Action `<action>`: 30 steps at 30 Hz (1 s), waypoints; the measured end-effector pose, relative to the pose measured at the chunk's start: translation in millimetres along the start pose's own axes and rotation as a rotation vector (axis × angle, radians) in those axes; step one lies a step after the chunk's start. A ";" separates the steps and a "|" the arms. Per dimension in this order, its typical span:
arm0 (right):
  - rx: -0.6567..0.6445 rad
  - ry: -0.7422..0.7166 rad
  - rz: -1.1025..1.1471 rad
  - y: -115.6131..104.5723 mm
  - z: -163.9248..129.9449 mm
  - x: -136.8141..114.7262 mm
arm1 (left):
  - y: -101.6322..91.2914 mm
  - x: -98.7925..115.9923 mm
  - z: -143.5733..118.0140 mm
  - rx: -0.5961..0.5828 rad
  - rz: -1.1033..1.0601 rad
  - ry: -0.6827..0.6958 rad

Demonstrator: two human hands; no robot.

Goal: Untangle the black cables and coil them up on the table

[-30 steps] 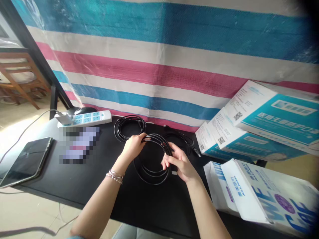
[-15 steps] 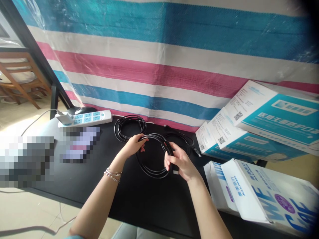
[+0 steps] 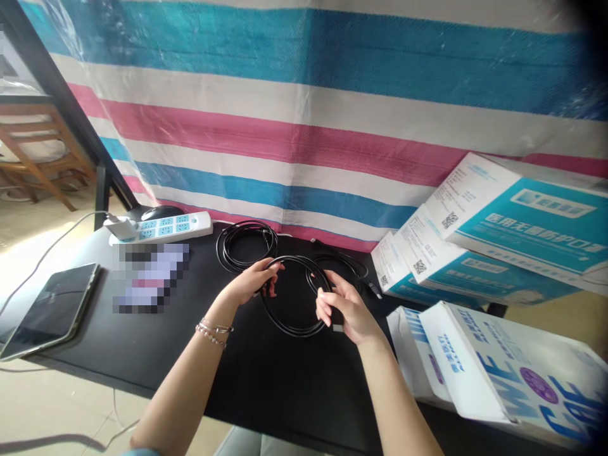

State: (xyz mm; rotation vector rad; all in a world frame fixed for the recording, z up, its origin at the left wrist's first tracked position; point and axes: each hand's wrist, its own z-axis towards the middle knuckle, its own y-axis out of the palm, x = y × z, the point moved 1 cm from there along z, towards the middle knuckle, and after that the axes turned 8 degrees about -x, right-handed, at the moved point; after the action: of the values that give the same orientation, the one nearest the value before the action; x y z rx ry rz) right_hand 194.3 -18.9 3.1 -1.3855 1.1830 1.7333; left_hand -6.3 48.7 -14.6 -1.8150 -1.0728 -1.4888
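Black cable coil (image 3: pixel 291 326) sits on the black table (image 3: pixel 266 386), mid-desk, held at both sides. Head view: left hand (image 3: pixel 251 283) pinches the coil's left edge, right hand (image 3: pixel 344 310) grips the right edge, fingers curled over the strands. Versus 0.5 s ago: loop drawn slightly tighter, right hand shifted a bit up-right, left barely moved. Second coil (image 3: pixel 244 244) lies behind, near the power strip (image 3: pixel 164 227). Tablet (image 3: pixel 50 310) at left, boxes (image 3: pixel 503 234) at right.

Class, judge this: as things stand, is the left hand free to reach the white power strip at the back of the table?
Probably not: the left hand grips the black cable coil, though nothing blocks the power strip.
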 end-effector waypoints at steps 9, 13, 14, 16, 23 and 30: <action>0.124 0.049 0.054 -3.9 3.2 5.3 | 4.1 8.3 -5.8 -0.175 0.148 0.034; 0.157 0.055 -0.027 -2.7 4.1 5.0 | 5.7 7.2 -2.7 -0.135 0.121 0.041; 0.174 0.054 -0.065 -2.6 4.6 5.2 | 6.1 6.9 -1.9 -0.122 0.119 0.045; 0.211 0.051 -0.140 -2.8 5.8 5.8 | 7.2 6.4 -0.5 -0.087 0.120 0.055; 0.252 0.038 -0.230 -5.0 7.3 7.2 | 11.2 1.0 4.6 0.017 0.057 0.064; 0.266 0.043 -0.243 -5.4 6.9 4.2 | 12.1 -4.2 8.6 0.045 -0.023 0.040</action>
State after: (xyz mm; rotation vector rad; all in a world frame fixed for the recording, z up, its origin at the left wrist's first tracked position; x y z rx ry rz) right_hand 195.0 -10.7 -2.0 -1.3466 1.1665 1.3332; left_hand 8.2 48.4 -19.8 -1.7407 -1.1031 -1.4961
